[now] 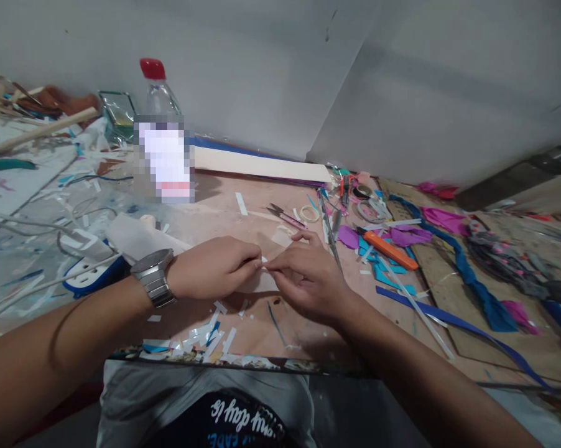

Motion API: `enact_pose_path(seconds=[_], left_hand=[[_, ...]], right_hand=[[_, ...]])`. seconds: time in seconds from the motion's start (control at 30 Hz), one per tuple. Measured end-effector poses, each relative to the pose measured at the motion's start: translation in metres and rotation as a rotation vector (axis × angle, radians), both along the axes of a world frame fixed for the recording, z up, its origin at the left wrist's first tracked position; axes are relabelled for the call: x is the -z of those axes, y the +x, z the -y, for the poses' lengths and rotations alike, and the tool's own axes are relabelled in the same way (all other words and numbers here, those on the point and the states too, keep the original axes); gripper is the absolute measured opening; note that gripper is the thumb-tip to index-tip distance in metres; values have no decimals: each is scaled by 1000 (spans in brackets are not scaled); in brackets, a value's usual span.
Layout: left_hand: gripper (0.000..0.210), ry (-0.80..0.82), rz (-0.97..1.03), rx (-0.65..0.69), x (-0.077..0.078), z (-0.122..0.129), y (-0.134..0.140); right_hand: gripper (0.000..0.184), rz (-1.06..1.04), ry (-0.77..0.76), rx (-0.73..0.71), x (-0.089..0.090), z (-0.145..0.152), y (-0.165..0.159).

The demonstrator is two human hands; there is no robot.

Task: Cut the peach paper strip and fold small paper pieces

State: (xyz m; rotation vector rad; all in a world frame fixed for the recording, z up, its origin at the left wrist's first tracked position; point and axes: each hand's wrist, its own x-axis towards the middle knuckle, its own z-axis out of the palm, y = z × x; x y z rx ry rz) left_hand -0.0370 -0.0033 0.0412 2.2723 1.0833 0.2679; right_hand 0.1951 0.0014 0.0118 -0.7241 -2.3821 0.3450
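Observation:
Fingertips meet over the middle of the worktable (206,205), where both hands pinch a small white piece (264,264), thin like paper or film. My left hand (217,267) comes in with its back upward and fingers closed; a metal watch (153,274) is on that wrist. Thumb and index finger of my right hand (308,274) press together on the same piece, the other fingers curled loosely. A pale sheet (259,285) lies under the fingertips, partly hidden by them. Just beyond my right hand are small pink-handled snips (287,214).
White and blue scraps (215,333) litter the front edge. At left stand a power strip (94,277) with cables and a red-capped bottle (162,93) behind a blurred phone-like screen (166,162). To the right lie an orange cutter (390,249), tweezers (329,233) and a blue ribbon (458,323).

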Motion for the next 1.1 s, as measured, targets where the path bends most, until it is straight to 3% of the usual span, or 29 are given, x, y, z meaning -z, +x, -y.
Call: enact_pose_path(seconds=[0.27,0.87,1.1], left_hand=[[28,-8,33,-25,2,-1,0],[27,90,100,-68,9,2,5],[25,52,129,-67,9,1,4]], right_hand=[[7,42,-34,38,-2,0,-1],[11,86,-38,62,-2,-1,-3],[9,102,-25,58,-3,-1,-3]])
